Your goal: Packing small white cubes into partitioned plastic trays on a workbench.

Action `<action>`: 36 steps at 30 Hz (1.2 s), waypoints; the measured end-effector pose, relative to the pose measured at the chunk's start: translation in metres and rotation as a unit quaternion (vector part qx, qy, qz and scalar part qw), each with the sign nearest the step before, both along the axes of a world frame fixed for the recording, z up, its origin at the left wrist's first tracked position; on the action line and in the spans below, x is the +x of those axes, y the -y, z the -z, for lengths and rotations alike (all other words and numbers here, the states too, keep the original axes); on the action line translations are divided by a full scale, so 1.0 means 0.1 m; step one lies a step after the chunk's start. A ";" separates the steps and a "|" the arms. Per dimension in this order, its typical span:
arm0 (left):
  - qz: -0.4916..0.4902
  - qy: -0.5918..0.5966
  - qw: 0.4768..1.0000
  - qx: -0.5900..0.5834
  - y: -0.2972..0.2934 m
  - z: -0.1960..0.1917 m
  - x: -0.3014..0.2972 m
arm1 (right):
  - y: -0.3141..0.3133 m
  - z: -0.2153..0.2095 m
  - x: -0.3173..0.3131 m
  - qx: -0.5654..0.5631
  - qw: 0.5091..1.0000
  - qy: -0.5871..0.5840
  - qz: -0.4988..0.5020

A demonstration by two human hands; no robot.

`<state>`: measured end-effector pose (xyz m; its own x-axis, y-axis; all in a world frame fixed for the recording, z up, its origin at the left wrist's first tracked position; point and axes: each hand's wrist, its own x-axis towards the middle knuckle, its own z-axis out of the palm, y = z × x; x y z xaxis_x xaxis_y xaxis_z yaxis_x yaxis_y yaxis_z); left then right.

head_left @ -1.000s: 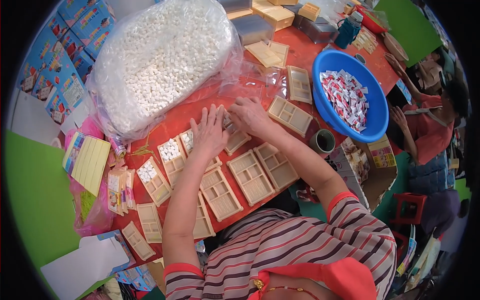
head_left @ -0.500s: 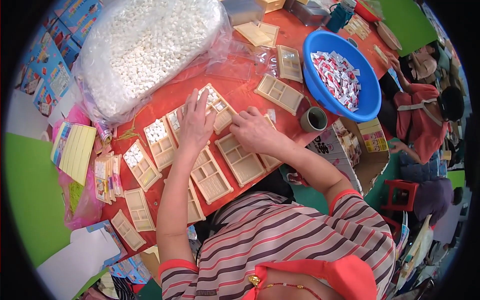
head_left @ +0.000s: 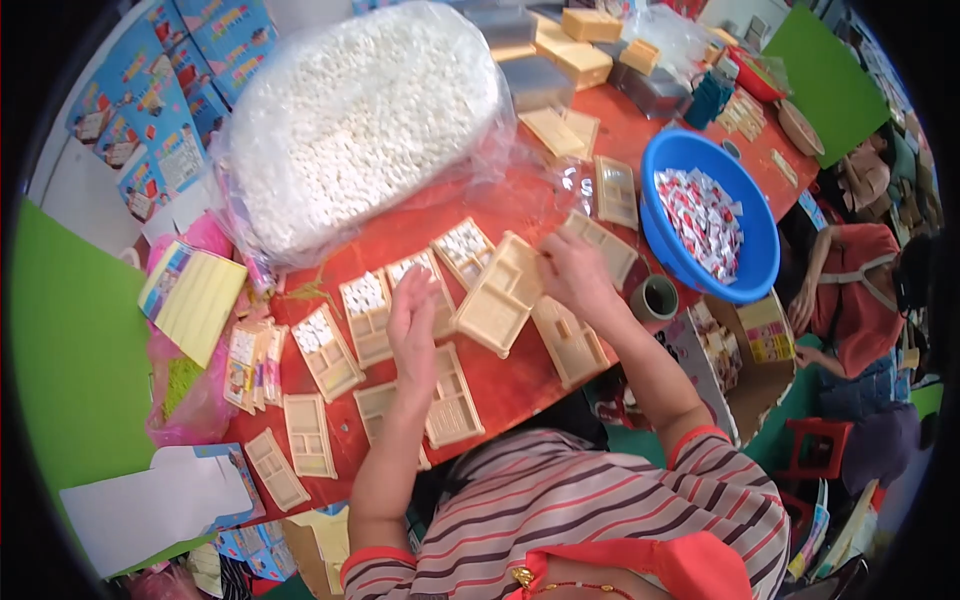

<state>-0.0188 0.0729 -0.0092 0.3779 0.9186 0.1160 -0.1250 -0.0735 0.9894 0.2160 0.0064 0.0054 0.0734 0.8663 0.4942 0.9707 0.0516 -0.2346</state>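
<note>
My right hand (head_left: 578, 272) grips the edge of a cream plastic compartment tray (head_left: 503, 293), which is raised and tilted above the table with its compartments bare. My left hand (head_left: 410, 318) hovers left of that tray, fingers stretched out and holding nothing. Beyond my hands a row of trays, among them one tray (head_left: 366, 305) and a leftmost tray (head_left: 328, 352), have small white blocks in their upper compartments. Nearer me lie trays without blocks, such as one tray (head_left: 455, 400) partly behind my left forearm and another tray (head_left: 570, 340) under my right wrist.
A large clear bag (head_left: 360, 130) of white blocks fills the far left. At the right stand a blue basin (head_left: 764, 240) of small packets, a dark cup (head_left: 656, 297) and a cardboard box (head_left: 765, 385). Another person (head_left: 855, 290) sits beyond the box.
My right hand has lifted a bare tray off the table. My left hand has drawn back from the block-filled trays. The whole view has shifted slightly.
</note>
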 end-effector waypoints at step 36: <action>-0.014 0.035 0.979 -0.202 -1.72 -0.25 -0.38 | -3.81 0.01 -0.93 -0.114 0.958 0.095 -0.246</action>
<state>-0.0569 0.2448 0.0156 0.3556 0.9049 -0.2341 -0.1968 0.3173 0.9277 0.1227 0.3873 0.0039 -0.4442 0.8599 0.2515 0.8684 0.4822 -0.1151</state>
